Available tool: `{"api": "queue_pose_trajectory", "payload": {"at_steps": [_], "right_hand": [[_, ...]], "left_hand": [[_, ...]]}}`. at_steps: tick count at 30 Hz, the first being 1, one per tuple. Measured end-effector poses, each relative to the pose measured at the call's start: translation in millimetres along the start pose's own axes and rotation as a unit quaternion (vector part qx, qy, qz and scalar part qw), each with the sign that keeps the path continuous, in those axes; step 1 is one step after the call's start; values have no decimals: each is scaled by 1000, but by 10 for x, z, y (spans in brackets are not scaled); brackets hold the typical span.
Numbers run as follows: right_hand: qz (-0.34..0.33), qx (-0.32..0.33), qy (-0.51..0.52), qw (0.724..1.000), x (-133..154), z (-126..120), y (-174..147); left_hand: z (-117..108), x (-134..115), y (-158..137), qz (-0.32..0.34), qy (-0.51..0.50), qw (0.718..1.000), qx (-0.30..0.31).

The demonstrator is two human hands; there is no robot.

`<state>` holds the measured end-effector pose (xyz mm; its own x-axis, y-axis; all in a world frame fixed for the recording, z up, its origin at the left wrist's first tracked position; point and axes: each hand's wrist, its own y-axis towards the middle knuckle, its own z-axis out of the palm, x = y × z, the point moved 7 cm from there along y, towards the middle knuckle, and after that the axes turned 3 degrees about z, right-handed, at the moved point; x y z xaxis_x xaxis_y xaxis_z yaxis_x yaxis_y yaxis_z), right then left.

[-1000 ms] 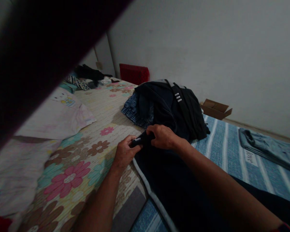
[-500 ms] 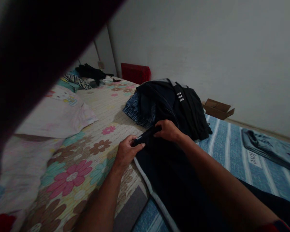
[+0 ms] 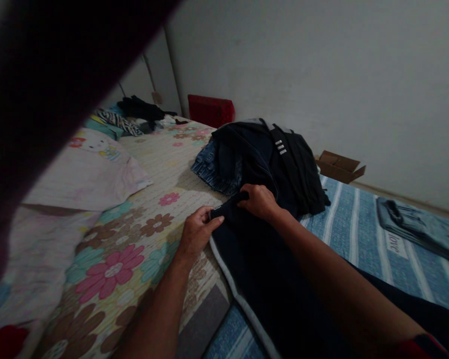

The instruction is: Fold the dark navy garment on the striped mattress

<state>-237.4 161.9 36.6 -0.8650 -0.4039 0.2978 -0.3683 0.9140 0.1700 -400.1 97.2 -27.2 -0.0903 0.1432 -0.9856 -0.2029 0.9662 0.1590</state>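
Left hand point(image 3: 200, 230) and right hand point(image 3: 259, 200) pinched one edge of a navy cloth garment with a pale grey side stripe point(image 3: 258, 259), spread on the bed point(image 3: 164, 172).
Thumbs and fingers were closed on it, slightly farther apart than a second earlier. A rumpled pile of dark clothes point(image 3: 260, 154) sat just beyond; a blurred black shape point(image 3: 52, 75) blocked the upper left.

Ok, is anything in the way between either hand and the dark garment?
Nothing visible: the left hand pinches a corner of the dark garment, and the right hand holds its far edge. The clothes pile lies just beyond the right hand, not between.
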Motion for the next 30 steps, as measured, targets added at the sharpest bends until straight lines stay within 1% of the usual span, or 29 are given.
{"api": "queue_pose_trajectory", "payload": {"at_steps": [7,11,14,17,18,19,21,23,25,27,28,30], "right_hand": [[24,2,-29,999,-65,42,-34],[14,4,-30,999,-98,4,-50],[2,-11,-42,999,-48,-106,-159],[-23,-27,-61,997,99,-205,-430],[-42,-20,-66,997,171,-205,-553],[-64,1,-65,996,248,-174,-687],[-107,77,-50,990,396,-33,-973],[-125,143,-43,981,492,132,-1231],[-116,173,-53,977,516,263,-1399],[-94,179,-55,978,478,338,-1467],[-80,180,-44,979,438,356,-1471],[-44,192,31,980,320,373,-1443]], "left_hand": [[31,-7,-25,-19,-23,999,-14],[23,-5,-26,-17,-16,999,-22],[-13,-40,-21,14,62,997,-42],[-23,-75,-9,56,147,986,-50],[-13,-79,-2,69,160,984,-44],[-1,-81,6,80,170,982,-36],[10,-94,18,102,200,974,-27],[7,-124,23,124,243,962,-30],[-4,-164,19,143,280,948,-43],[3,-197,12,158,307,937,-49],[10,-211,9,165,318,932,-51],[24,-241,2,182,344,919,-59]]}}
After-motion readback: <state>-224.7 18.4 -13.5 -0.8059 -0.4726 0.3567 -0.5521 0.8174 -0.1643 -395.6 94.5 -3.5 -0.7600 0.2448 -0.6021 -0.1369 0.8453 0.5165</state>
